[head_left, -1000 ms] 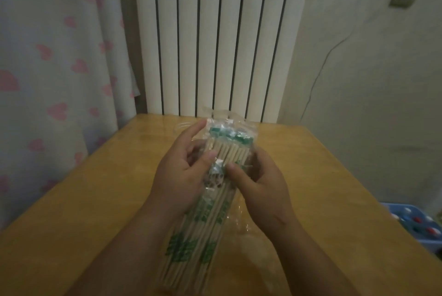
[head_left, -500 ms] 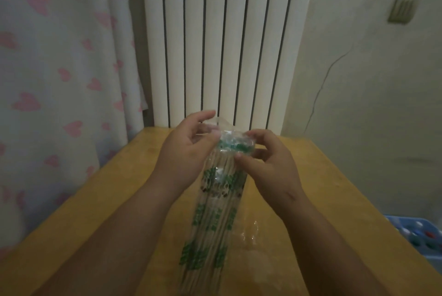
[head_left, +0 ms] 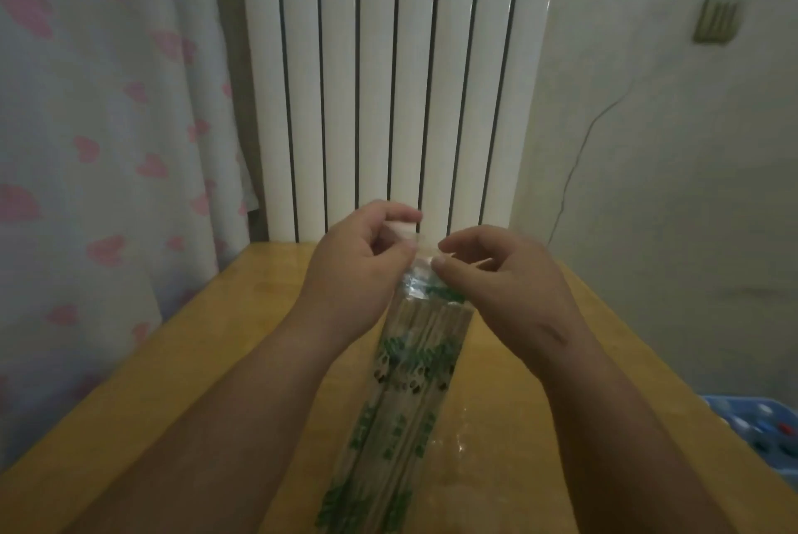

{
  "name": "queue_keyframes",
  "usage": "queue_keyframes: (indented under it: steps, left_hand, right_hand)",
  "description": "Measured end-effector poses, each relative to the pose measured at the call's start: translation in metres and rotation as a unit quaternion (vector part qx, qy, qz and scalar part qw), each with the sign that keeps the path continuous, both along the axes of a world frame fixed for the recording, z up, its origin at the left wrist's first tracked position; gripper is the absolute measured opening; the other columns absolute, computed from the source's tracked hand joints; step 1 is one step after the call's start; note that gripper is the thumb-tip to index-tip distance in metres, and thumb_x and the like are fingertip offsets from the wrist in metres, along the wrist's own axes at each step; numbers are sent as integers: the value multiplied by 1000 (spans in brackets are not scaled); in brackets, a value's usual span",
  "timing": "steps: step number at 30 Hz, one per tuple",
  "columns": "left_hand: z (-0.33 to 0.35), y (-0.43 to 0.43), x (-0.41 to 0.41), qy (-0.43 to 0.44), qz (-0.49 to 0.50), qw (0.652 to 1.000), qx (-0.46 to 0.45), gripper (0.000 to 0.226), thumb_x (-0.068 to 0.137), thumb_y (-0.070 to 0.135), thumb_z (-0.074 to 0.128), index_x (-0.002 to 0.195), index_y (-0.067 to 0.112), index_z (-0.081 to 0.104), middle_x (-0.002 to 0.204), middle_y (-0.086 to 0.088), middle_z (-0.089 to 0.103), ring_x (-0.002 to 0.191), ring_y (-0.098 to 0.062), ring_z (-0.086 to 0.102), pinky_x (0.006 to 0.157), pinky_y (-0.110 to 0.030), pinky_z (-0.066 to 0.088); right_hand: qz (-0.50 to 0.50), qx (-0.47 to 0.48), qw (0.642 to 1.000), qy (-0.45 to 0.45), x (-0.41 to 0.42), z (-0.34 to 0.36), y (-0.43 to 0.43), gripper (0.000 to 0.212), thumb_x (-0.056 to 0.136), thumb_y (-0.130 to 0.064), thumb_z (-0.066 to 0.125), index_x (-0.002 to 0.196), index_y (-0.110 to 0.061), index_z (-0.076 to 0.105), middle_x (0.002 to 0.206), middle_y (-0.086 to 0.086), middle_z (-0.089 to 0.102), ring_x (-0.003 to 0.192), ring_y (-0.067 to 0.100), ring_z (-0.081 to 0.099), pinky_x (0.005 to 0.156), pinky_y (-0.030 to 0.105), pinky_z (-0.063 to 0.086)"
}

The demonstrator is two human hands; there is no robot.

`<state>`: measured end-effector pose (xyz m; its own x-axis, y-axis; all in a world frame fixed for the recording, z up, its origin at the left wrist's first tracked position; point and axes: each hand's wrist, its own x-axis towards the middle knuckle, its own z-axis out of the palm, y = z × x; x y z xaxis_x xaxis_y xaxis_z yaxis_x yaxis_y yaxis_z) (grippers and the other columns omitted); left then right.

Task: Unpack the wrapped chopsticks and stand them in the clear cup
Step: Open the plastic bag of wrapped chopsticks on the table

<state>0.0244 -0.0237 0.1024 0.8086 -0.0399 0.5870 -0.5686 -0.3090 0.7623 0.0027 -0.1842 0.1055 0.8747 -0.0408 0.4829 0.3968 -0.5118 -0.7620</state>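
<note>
Pack (head_left: 414, 386) of chopsticks (clear wrap, green print) at frame centre, held up above table (head_left: 242, 317); left hand (head_left: 354, 274) and right hand (head_left: 496, 274) each pinch wrap's top edge; radiator (head_left: 388, 80) behind.

The near end of the chopstick pack (head_left: 410, 382) ran off the bottom edge. I couldn't tell whether its top was torn: blur and the pinching left hand (head_left: 349, 274) and right hand (head_left: 496, 274) covered it. The blue tray (head_left: 755, 425) was cropped at right, contents unreadable.

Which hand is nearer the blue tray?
Right. The right hand pinches the wrapper top, left of the blue tray; the left hand is farther left.
</note>
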Motion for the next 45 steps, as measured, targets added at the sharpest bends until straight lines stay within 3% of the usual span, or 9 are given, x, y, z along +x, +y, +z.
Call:
queue_keyframes:
  steps: [4, 8, 10, 16, 19, 25, 32, 37, 45]
  left_hand:
    - [12, 7, 2, 14, -39, 999, 6, 45, 87, 10, 67, 125, 31, 53, 72, -5, 65, 67, -14, 64, 72, -30, 54]
    - [20, 2, -1, 39, -41, 998, 21, 5, 87, 19, 68, 91, 23, 70, 65, 6, 66, 60, -7, 62, 60, -25, 50]
    - [17, -1, -5, 47, -45, 998, -10, 5, 89, 21, 67, 86, 21, 70, 64, 6, 66, 60, -11, 61, 60, -27, 51]
    - [4, -1, -19, 26, -28, 995, -89, 7, 90, 22, 65, 86, 21, 70, 69, 1, 68, 63, -14, 64, 60, -28, 52]
    - [3, 1, -20, 33, -34, 996, -80, 10, 92, 21, 61, 91, 21, 71, 74, 0, 70, 68, -16, 66, 65, -34, 57]
    - [6, 7, -18, 20, -31, 999, -29, 12, 90, 17, 64, 88, 27, 70, 73, 5, 71, 65, -11, 66, 62, -25, 54]
    - [5, 3, -19, 12, -15, 1000, -8, 14, 91, 19, 63, 86, 31, 68, 74, 10, 70, 65, -6, 64, 59, -20, 51]
    - [3, 5, -16, 13, -10, 1000, -2, 16, 91, 18, 63, 84, 31, 68, 72, 10, 70, 62, -5, 63, 61, -24, 51]
    - [0, 11, -6, 18, 21, 998, -50, 17, 92, 16, 63, 82, 29, 68, 69, 6, 69, 63, -9, 62, 65, -31, 51]
  right_hand:
    - [-37, -42, 998, -25, 0, 2, 5, 24, 84, -49, 63, 97, -30, 72, 80, -13, 67, 73, 1, 62, 56, 19, 50]
    - [-71, -48, 994, -62, 0, 2, 13, 27, 88, -43, 58, 73, -25, 71, 63, -9, 64, 58, 4, 60, 54, 31, 55]
    - [-82, 3, 995, -61, 0, 3, 11, 34, 91, -34, 56, 62, -17, 66, 54, -2, 57, 50, 11, 53, 50, 33, 48]
    - [38, 24, 999, -31, -15, 16, 7, 19, 86, -41, 61, 83, -24, 71, 75, -4, 68, 69, 9, 65, 56, 24, 56]
    - [-2, -57, 998, -26, -15, 14, 12, 12, 82, -43, 63, 81, -31, 68, 75, -12, 64, 68, 4, 61, 55, 20, 49]
    - [-43, -7, 999, -17, -15, 14, 15, 11, 85, -29, 63, 77, -32, 69, 72, -12, 67, 66, 1, 64, 50, 13, 48]
    - [-144, -96, 983, -60, -22, 17, 15, 11, 87, -31, 61, 84, -33, 71, 75, -17, 63, 66, 0, 57, 52, 15, 42]
    - [-149, -136, 979, -29, -18, 18, 6, 18, 91, -24, 59, 98, -29, 74, 85, -13, 66, 75, 2, 59, 60, 19, 47]
    - [-139, -138, 981, -2, -15, 18, -1, 13, 88, -22, 62, 83, -32, 68, 83, -15, 64, 76, 1, 57, 57, 17, 41]
